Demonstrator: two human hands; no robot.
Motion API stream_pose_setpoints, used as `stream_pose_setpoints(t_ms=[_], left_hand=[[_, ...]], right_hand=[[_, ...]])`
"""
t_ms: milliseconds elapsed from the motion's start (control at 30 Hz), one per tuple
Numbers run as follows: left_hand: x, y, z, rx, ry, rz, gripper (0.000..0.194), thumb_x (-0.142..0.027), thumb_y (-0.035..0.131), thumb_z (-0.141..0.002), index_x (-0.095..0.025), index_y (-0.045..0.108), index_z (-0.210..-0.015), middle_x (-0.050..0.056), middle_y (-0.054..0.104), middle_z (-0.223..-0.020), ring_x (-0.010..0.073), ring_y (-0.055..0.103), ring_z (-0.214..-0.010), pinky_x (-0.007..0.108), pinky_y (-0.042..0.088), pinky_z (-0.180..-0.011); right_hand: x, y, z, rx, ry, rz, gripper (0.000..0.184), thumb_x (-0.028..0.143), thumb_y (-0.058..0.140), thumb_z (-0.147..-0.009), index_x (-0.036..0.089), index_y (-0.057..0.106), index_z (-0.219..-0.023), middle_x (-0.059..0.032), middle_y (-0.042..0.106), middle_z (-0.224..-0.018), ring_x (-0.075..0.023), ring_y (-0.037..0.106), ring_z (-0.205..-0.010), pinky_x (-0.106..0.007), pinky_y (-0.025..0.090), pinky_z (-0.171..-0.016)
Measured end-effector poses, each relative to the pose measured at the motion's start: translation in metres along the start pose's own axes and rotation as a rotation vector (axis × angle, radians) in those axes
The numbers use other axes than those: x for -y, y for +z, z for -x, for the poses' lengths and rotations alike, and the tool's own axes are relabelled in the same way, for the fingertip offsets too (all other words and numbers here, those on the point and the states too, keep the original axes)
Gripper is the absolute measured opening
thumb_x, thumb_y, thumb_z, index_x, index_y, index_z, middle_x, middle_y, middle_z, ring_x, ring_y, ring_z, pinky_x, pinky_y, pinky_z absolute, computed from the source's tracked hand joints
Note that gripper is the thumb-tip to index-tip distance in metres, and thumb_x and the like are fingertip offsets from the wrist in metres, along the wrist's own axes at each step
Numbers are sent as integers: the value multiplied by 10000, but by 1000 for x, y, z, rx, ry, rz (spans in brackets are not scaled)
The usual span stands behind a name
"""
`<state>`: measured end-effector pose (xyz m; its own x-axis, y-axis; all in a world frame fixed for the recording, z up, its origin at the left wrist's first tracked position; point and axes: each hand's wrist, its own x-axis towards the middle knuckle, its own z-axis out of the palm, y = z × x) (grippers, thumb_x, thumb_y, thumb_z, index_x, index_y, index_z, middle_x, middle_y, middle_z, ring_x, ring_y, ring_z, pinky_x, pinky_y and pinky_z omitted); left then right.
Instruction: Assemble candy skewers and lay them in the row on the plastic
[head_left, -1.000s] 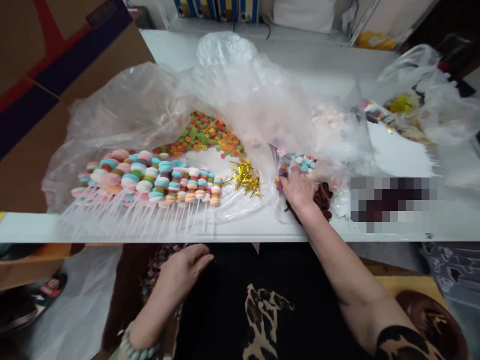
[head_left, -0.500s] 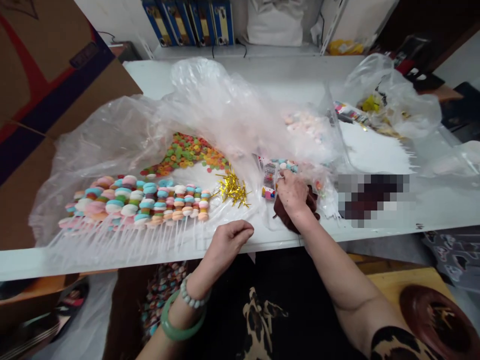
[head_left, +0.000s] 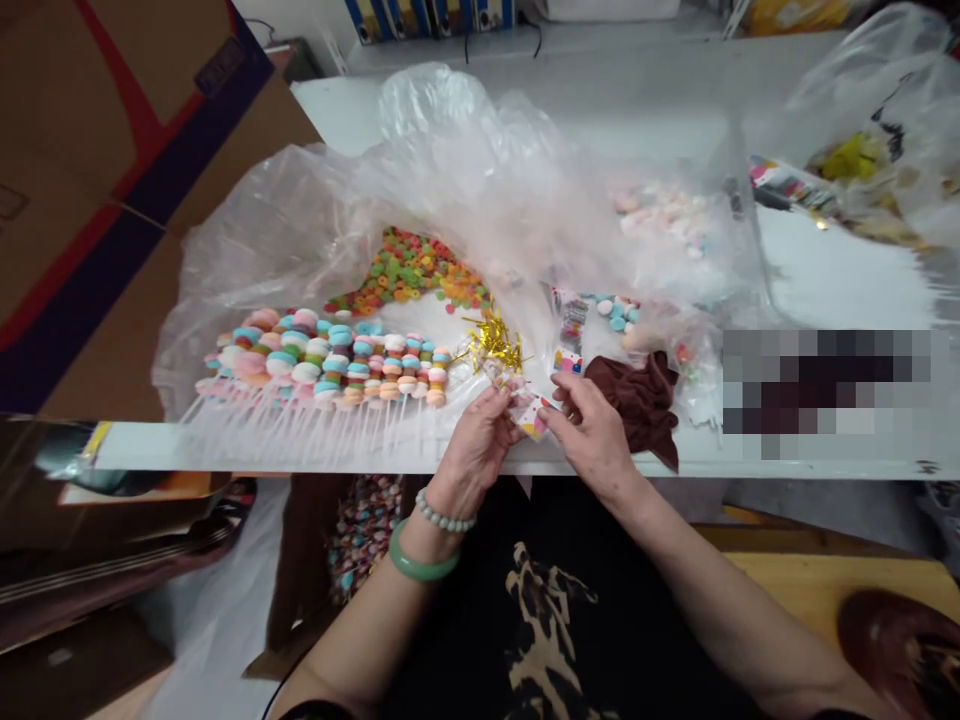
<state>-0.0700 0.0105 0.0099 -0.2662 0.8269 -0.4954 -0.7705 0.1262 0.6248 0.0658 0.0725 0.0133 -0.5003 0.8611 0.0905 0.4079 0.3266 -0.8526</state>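
Observation:
Both my hands meet at the white table's front edge (head_left: 300, 458). My left hand (head_left: 476, 445) and my right hand (head_left: 592, 430) pinch a small clear printed wrapper bag (head_left: 531, 416) between their fingertips. Just behind lies a bunch of gold twist ties (head_left: 493, 342). To the left, a row of pastel candy skewers (head_left: 330, 362) lies on clear plastic sheeting (head_left: 465, 190), with a heap of coloured ring sweets (head_left: 409, 277) behind them. A brown cloth (head_left: 637, 400) lies right of my right hand, next to a stack of printed wrappers (head_left: 571, 335).
A cardboard box (head_left: 97, 160) stands at the left. Clear plastic bags (head_left: 862, 140) with yellow contents sit at the back right, pale marshmallows (head_left: 667, 215) under the sheeting. A blurred patch (head_left: 825, 385) covers part of the table's right side.
My left hand rose from my lap to the table edge. My right hand drew back from the wrapper stack, and both now hold one small wrapper bag.

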Motion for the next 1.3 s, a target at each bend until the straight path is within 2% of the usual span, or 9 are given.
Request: stream_pose_setpoints(t_ms=[100,200,433,567,700,800,900,967,1300], left_hand=[[-2,-3,6,26,27,-25,413,-451,749,-745,-155,663,-1019,27,674,-808,135,629,-682,249,508,-605],[-4,-8,11,3,33,-71,433,-433,798,-689,-143,678,-987,38,677,-832,136,626,-673,247,495,-580],[-5,-24,16,-186,120,-77,338,-339,880,-535,-107,676,-673,19,646,-659,85,535,-552,205,411,-507],[-8,-32,22,-204,210,21,302,-311,862,-569,-132,624,-619,-25,581,-572,77,511,-526,209,417,-531],[-17,-51,31,-155,121,64,304,-376,819,-649,-131,669,-748,12,660,-723,120,591,-624,248,482,-591],[-27,-63,37,-196,1,-38,322,-325,850,-613,-128,701,-819,22,686,-749,132,612,-648,224,481,-556],[-34,-68,32,-290,-36,-162,382,-284,895,-524,-121,713,-817,33,710,-782,124,614,-631,189,454,-492],[-34,-64,27,-259,-66,-192,392,-257,913,-458,-118,707,-761,38,706,-751,137,618,-621,209,487,-512],[15,-4,27,-94,-31,-236,347,-322,882,-525,-145,631,-686,-33,607,-621,78,511,-534,194,443,-522]], right_hand=[[-5,8,-3,134,271,-320,176,353,634,-758,189,651,-820,22,573,-661,-131,506,-578,-258,408,-580],[-2,13,-3,170,335,-422,191,351,626,-732,190,591,-637,48,504,-556,-108,435,-529,-241,349,-540],[13,31,1,275,287,-449,207,357,712,-685,195,613,-765,60,533,-621,-108,462,-580,-237,376,-571],[27,52,1,305,303,-522,234,362,697,-714,196,550,-640,56,521,-558,-103,462,-548,-233,384,-555],[37,67,1,384,429,-549,253,386,628,-761,193,535,-626,45,535,-556,-95,453,-473,-222,359,-471],[38,69,4,430,397,-480,267,390,596,-807,196,517,-641,61,489,-550,-90,441,-494,-205,322,-476],[33,64,4,436,187,-279,325,366,584,-866,192,478,-612,63,439,-567,-84,429,-569,-200,300,-546],[29,55,5,405,103,-115,342,365,588,-887,193,466,-619,61,422,-586,-87,422,-594,-209,279,-568],[-3,-9,42,318,-3,73,231,335,561,-929,210,604,-740,41,584,-673,-104,531,-646,-205,343,-635]])
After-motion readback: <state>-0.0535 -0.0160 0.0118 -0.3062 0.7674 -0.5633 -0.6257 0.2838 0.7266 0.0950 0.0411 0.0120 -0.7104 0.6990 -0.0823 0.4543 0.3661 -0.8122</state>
